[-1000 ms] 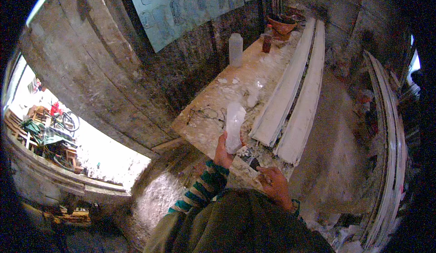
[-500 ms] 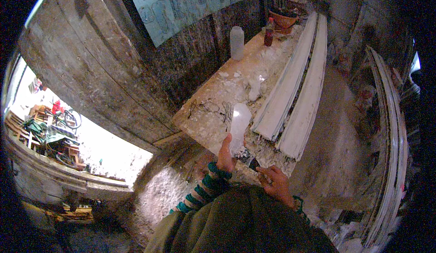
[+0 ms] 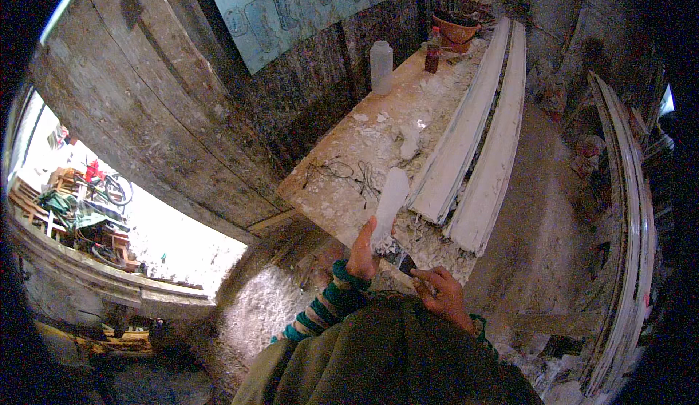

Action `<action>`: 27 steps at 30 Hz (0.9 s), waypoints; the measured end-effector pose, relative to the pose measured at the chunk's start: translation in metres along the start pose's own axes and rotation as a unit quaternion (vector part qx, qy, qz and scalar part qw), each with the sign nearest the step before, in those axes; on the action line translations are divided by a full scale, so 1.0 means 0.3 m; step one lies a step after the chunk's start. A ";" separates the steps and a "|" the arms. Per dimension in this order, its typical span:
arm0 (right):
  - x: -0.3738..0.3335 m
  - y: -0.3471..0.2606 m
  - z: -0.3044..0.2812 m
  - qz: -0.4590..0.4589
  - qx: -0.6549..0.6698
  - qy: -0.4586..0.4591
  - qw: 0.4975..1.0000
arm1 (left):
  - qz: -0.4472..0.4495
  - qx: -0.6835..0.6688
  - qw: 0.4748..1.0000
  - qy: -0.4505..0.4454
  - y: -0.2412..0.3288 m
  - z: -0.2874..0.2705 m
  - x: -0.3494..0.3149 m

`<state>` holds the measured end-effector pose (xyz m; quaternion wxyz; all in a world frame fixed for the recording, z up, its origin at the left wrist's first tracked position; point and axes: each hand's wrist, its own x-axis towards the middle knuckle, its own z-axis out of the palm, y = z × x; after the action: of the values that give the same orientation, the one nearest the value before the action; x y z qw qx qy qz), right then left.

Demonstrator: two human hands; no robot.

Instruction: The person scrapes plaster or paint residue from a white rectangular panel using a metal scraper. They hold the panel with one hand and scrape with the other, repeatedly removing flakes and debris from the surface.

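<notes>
Left hand (image 3: 360, 252) grasps a white, elongated, rounded piece (image 3: 394, 195) extending beyond its fingers; right hand (image 3: 441, 290) grips a dark, flat-bladed tool (image 3: 406, 263) beside it, apparently scraping. Another stroke needs steady left support.

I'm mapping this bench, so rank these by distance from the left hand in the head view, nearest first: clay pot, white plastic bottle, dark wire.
1. Dark wire: on the bench, just beyond the left hand.
2. White plastic bottle: standing farther back, by the bench's left edge.
3. Clay pot: toward the far end, right of the bottle.
</notes>
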<state>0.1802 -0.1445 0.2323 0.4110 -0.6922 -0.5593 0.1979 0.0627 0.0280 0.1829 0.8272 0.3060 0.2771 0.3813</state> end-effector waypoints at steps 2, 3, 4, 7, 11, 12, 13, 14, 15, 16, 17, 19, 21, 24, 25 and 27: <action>0.002 0.002 0.005 0.009 0.006 -0.004 1.000 | -0.023 -0.032 0.999 -0.023 -0.003 -0.006 0.001; 0.004 0.002 0.007 -0.009 0.005 0.013 1.000 | -0.035 -0.048 0.998 -0.034 -0.009 -0.010 0.002; 0.007 0.001 0.009 -0.028 0.004 0.030 0.999 | -0.067 -0.042 0.996 -0.041 -0.019 -0.013 0.000; 0.017 -0.004 0.009 -0.015 -0.029 0.042 0.999 | -0.117 -0.040 0.992 -0.037 -0.043 -0.019 -0.013; 0.016 -0.006 -0.002 0.040 -0.033 -0.010 0.999 | -0.070 -0.071 0.995 -0.012 -0.013 -0.017 -0.019; 0.013 -0.005 -0.006 0.019 -0.046 -0.013 0.999 | -0.059 -0.080 0.995 -0.014 0.002 -0.016 -0.016; 0.009 -0.003 -0.008 -0.001 -0.058 -0.016 0.998 | -0.042 -0.073 0.996 -0.005 0.019 -0.017 -0.014; 0.006 -0.002 -0.010 -0.022 -0.070 -0.019 0.997 | -0.025 -0.065 0.998 0.003 0.037 -0.022 -0.011; 0.005 -0.001 -0.009 -0.022 -0.067 -0.029 0.997 | -0.008 -0.056 0.998 0.010 0.051 -0.030 -0.007; 0.004 0.000 -0.009 -0.022 -0.064 -0.038 0.997 | -0.019 -0.057 0.998 0.002 0.058 -0.038 -0.006; 0.004 -0.001 -0.006 -0.020 -0.062 -0.047 0.997 | -0.031 -0.057 0.998 -0.007 0.059 -0.047 -0.006; 0.006 -0.003 0.000 -0.025 -0.053 -0.041 0.997 | -0.055 -0.043 0.997 -0.023 0.045 -0.062 -0.002; 0.008 -0.008 0.004 -0.035 -0.047 -0.032 0.998 | -0.079 -0.012 0.996 -0.035 0.018 -0.067 -0.001; 0.008 -0.008 0.000 -0.043 -0.055 -0.029 0.997 | -0.098 -0.037 0.994 -0.025 -0.002 -0.066 -0.009; 0.006 -0.005 -0.004 -0.036 -0.066 -0.038 0.996 | -0.099 -0.035 0.994 -0.033 -0.003 -0.064 -0.011; 0.003 0.004 -0.013 -0.052 -0.070 -0.049 0.995 | -0.084 0.000 0.993 -0.085 0.024 -0.080 -0.017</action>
<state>0.1841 -0.1451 0.2338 0.3437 -0.6786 -0.6263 0.1707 0.0399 0.0347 0.1732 0.8770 0.3129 0.2302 0.2829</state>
